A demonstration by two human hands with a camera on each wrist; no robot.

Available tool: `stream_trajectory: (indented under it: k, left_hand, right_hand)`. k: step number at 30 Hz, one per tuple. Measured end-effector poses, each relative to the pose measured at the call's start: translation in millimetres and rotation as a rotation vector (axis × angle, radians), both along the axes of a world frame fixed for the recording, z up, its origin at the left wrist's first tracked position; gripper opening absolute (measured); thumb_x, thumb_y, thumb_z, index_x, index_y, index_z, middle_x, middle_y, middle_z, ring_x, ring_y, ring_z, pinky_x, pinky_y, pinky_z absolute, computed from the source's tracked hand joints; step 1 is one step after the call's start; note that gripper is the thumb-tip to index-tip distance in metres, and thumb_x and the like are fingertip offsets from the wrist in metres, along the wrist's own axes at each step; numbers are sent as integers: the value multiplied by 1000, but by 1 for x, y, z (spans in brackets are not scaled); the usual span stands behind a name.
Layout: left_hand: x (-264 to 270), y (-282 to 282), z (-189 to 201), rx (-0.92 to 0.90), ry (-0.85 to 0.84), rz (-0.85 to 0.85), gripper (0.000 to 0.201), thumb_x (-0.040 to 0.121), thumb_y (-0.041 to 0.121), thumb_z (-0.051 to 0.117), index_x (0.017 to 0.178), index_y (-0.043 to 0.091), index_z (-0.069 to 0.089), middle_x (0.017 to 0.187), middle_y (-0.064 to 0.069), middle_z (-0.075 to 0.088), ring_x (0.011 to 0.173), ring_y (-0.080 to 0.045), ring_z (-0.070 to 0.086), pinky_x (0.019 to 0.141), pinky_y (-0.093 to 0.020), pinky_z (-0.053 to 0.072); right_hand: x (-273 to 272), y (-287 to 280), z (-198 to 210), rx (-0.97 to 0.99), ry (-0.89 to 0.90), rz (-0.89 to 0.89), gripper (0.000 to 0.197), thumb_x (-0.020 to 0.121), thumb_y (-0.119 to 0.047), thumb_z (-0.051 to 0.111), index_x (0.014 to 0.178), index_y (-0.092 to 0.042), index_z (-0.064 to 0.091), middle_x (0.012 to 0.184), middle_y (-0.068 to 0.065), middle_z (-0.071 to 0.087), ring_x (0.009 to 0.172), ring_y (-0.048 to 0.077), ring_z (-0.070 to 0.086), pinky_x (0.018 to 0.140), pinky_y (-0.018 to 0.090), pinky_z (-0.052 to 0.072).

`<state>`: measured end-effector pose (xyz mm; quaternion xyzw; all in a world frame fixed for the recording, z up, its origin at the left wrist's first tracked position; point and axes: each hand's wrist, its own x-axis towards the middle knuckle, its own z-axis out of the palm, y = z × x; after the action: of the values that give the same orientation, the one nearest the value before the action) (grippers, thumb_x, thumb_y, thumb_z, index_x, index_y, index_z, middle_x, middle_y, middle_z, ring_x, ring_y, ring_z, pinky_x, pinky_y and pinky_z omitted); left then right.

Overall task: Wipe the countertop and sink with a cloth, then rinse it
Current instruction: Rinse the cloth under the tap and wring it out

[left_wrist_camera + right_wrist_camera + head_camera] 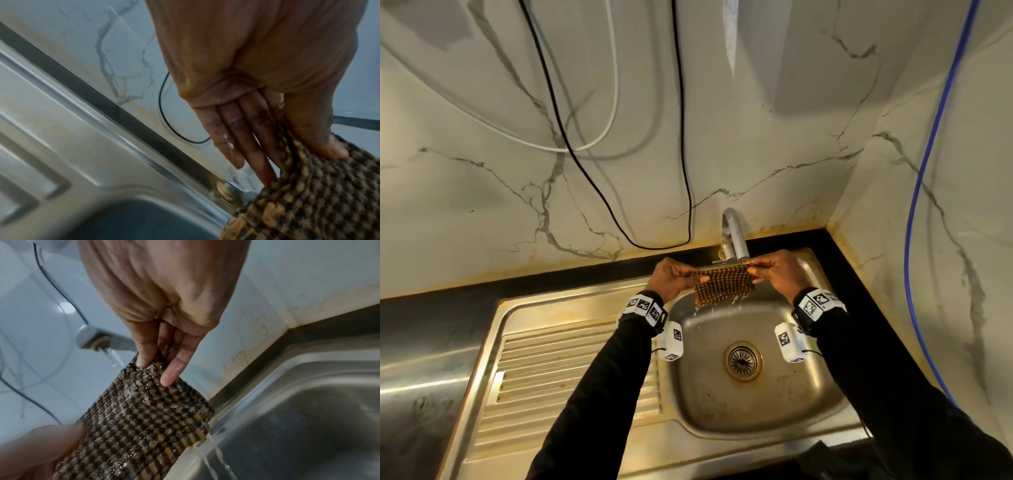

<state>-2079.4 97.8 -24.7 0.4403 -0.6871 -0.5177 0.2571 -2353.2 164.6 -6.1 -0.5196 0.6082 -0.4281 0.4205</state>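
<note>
Head view: both hands, left (671, 278) and right (779, 272), are pinching the cloth (724, 285) under the faucet (734, 236); cables (681, 137) are hanging at twelve o'clock.

Head view: from above, tilted forward and down over the stainless-steel sink basin (753, 394), at arm's length, facing the white marble-veined wall (619, 154). Left wrist view: close along the left hand (257, 78) toward that same wall and the sink's rim; right wrist view: equally close along the right hand (162, 293) toward the wall corner and basin. Shared by all three: the brown-and-black checked woven cloth (724, 284) stretched under the curved grey metal tap (734, 236).
</note>
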Motion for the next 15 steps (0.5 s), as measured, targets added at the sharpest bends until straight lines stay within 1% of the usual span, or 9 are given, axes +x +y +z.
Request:
stream_trajectory:
  k: [2, 4, 6, 7, 8, 9, 11, 13, 15]
  left_hand:
    - [-21, 0, -2, 5, 2, -33, 21, 82, 27, 84, 92, 9, 81, 88, -4, 80, 88, -24, 77, 89, -41, 60]
    - [-43, 1, -3, 5, 5, -82, 21, 82, 27, 85, 93, 9, 82, 88, -3, 80, 87, -24, 77, 90, -39, 60]
    - [-62, 1, -2, 8, 2, -109, 23, 82, 27, 85, 93, 7, 81, 87, -3, 80, 86, -22, 76, 89, -32, 59]
    - [-68, 1, -2, 14, -9, -110, 24, 82, 27, 86, 92, 7, 81, 86, -2, 80, 85, -19, 76, 87, -28, 58]
    - [-74, 1, -3, 17, -23, -112, 24, 81, 28, 86, 90, 6, 81, 84, -2, 80, 84, -17, 76, 85, -25, 57]
    - [-78, -1, -3, 23, -40, -112, 25, 80, 29, 87, 88, 6, 80, 83, -2, 79, 83, -16, 75, 85, -26, 57]
    - [-83, -7, -6, 30, -90, -117, 27, 78, 34, 88, 87, 9, 81, 82, -2, 79, 83, -19, 75, 88, -34, 59]
    - [-83, -11, -7, 51, -123, -162, 30, 78, 36, 87, 92, 10, 81, 85, -3, 80, 86, -23, 76, 89, -41, 61]
    - [-80, -13, -4, 121, -105, -201, 33, 81, 33, 86, 99, 6, 80, 92, -6, 80, 91, -24, 77, 88, -39, 62]
  right_hand:
    - [-19, 8, 0, 2, -2, -52, 22, 88, 7, 69, 108, 2, 74, 94, 11, 77, 86, 22, 77, 69, 29, 63]
    - [-37, 16, -2, 2, -16, -112, 23, 87, 9, 69, 107, 0, 74, 90, 9, 76, 82, 22, 76, 65, 25, 61]
    - [-51, 23, -6, 1, -18, -149, 24, 86, 10, 70, 107, 0, 74, 91, 12, 76, 75, 17, 75, 64, 27, 61]
    - [-55, 26, -9, 9, -16, -163, 24, 85, 10, 70, 107, 2, 74, 93, 15, 76, 73, 16, 74, 65, 29, 61]
    - [-60, 28, -13, 18, -6, -180, 23, 85, 10, 71, 108, 4, 74, 95, 17, 76, 74, 18, 74, 65, 29, 62]
    - [-62, 29, -16, 27, -3, -188, 24, 85, 9, 71, 108, 7, 74, 97, 20, 76, 76, 23, 74, 65, 28, 62]
    - [-64, 31, -20, 41, -8, -197, 25, 85, 10, 71, 109, 9, 73, 99, 23, 75, 80, 31, 73, 65, 28, 62]
    - [-64, 30, -21, 40, -28, -203, 25, 85, 12, 70, 110, 11, 72, 99, 25, 74, 83, 34, 72, 64, 27, 62]
    - [-61, 29, -20, 57, -64, -201, 24, 86, 13, 68, 110, 13, 71, 94, 21, 74, 84, 34, 71, 64, 26, 61]
